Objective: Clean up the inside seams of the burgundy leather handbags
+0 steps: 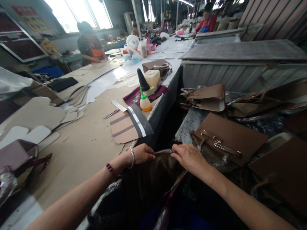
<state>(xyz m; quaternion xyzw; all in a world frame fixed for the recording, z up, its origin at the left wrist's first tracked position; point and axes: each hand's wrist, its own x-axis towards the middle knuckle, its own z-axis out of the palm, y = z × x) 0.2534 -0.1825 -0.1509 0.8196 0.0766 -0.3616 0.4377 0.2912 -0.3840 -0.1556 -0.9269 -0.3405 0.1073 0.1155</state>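
My left hand (143,154), with a silver bangle and a dark red bead bracelet at its wrist, pinches the upper edge of a dark brown bag (153,182). At the other end of that edge, the fingers of my right hand (188,157) are closed on the bag as well. A pale and maroon strip of the rim shows between the hands. The bag's lower part is lost in shadow near my lap. Just beyond my left hand lies a striped tan and grey panel (123,129). Behind it stands a small green-tipped squeeze bottle (145,104) with orange liquid.
A black cone (143,80), a yellowish container (154,79) and maroon cloth (129,98) are on the worktable (93,127). Brown handbags (230,134) are piled on the right, before a grey bin (216,75). Co-workers (90,44) are farther back.
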